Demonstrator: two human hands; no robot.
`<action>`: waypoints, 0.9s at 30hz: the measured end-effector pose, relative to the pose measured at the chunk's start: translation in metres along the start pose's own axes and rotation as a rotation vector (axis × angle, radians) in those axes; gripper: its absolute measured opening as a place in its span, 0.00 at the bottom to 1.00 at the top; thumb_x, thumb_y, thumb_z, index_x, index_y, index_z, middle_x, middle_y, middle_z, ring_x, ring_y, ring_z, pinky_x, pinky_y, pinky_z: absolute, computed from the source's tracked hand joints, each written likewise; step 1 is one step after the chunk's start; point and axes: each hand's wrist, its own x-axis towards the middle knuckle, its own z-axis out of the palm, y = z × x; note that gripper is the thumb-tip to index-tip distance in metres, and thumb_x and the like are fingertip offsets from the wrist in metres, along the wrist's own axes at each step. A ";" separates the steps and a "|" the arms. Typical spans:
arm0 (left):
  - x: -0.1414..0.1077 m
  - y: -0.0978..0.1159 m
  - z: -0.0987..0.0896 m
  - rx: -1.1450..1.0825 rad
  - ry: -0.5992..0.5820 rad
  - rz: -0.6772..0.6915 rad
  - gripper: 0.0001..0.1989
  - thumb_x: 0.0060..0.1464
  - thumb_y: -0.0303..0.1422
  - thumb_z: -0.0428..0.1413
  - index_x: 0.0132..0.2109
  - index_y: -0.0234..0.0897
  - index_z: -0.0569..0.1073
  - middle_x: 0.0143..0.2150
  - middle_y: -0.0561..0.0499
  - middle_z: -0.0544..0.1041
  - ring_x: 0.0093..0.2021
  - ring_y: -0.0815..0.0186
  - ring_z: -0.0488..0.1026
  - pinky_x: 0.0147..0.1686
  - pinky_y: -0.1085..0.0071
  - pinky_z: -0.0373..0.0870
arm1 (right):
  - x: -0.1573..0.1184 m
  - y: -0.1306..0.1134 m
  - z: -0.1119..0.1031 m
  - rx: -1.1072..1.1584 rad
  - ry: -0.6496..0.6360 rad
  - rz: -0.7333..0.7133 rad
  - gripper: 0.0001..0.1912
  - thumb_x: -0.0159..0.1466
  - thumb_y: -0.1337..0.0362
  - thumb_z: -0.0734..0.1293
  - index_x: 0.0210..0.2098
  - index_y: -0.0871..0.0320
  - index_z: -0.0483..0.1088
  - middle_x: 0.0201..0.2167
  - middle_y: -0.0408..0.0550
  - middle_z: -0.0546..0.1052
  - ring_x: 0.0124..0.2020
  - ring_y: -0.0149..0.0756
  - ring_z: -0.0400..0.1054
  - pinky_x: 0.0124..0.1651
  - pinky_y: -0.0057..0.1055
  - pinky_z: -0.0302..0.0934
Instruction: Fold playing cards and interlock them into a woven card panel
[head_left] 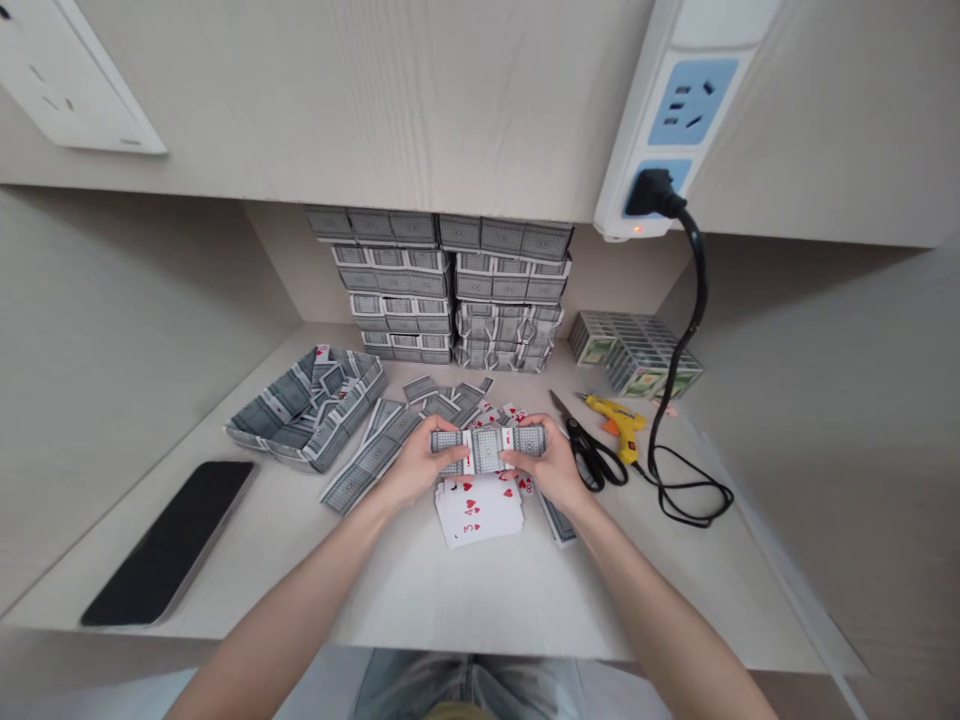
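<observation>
A strip of joined playing cards (487, 452) with grey patterned backs is held level between both hands. My left hand (429, 460) grips its left part, with the thumb on the front. At the right part, my right hand (550, 462) pinches it the same way. Just below the strip lies a stack of face-up cards (481, 512) with red hearts. Loose cards (450, 403) are scattered behind the hands. A long folded card strip (367, 465) rests left of my left hand, and another card strip (556, 520) is partly hidden under my right hand.
Left, a card-made tray (322, 455) holds folded pieces; a black phone (169, 540) lies nearer. Stacked card blocks (401, 280) stand at the back. On the right are black scissors (589, 450), a yellow glue gun (622, 425) with its cable (694, 490), and card boxes (637, 350).
</observation>
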 end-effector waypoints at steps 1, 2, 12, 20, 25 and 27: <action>0.000 -0.001 0.001 -0.011 0.012 0.010 0.24 0.35 0.36 0.64 0.37 0.38 0.60 0.35 0.54 0.68 0.33 0.65 0.72 0.26 0.62 0.76 | 0.000 0.001 0.001 0.005 0.007 0.000 0.29 0.40 0.60 0.74 0.36 0.52 0.56 0.32 0.42 0.65 0.25 0.34 0.65 0.23 0.39 0.69; 0.000 -0.001 0.002 -0.024 0.019 0.018 0.25 0.35 0.35 0.65 0.38 0.39 0.60 0.35 0.54 0.68 0.32 0.66 0.72 0.27 0.61 0.76 | 0.000 0.003 0.001 0.009 0.013 0.000 0.29 0.39 0.60 0.74 0.36 0.52 0.56 0.32 0.42 0.65 0.25 0.34 0.65 0.23 0.39 0.69; 0.002 0.006 -0.001 -0.063 0.067 -0.055 0.28 0.31 0.32 0.66 0.39 0.41 0.59 0.32 0.56 0.69 0.29 0.65 0.72 0.27 0.60 0.75 | -0.001 -0.006 0.000 0.088 -0.148 0.059 0.23 0.46 0.59 0.72 0.36 0.52 0.57 0.35 0.43 0.66 0.33 0.37 0.67 0.29 0.41 0.70; 0.003 0.003 0.002 -0.062 0.092 -0.035 0.28 0.31 0.31 0.66 0.37 0.41 0.58 0.30 0.57 0.66 0.28 0.66 0.71 0.26 0.60 0.75 | 0.003 -0.004 0.002 0.061 0.000 0.049 0.21 0.42 0.60 0.73 0.32 0.54 0.60 0.29 0.41 0.65 0.27 0.34 0.65 0.24 0.38 0.69; 0.002 0.004 0.003 -0.058 0.102 -0.021 0.27 0.32 0.30 0.65 0.36 0.41 0.57 0.30 0.57 0.66 0.28 0.67 0.71 0.25 0.59 0.75 | 0.004 -0.005 0.000 0.038 0.033 0.075 0.23 0.41 0.60 0.73 0.31 0.56 0.60 0.26 0.39 0.66 0.26 0.34 0.66 0.25 0.37 0.69; 0.002 0.003 0.002 -0.051 0.111 -0.019 0.26 0.31 0.30 0.65 0.36 0.40 0.58 0.30 0.57 0.66 0.28 0.67 0.71 0.24 0.60 0.75 | 0.003 -0.006 -0.002 0.052 0.006 0.083 0.24 0.40 0.61 0.74 0.33 0.56 0.60 0.27 0.39 0.66 0.28 0.34 0.67 0.26 0.38 0.69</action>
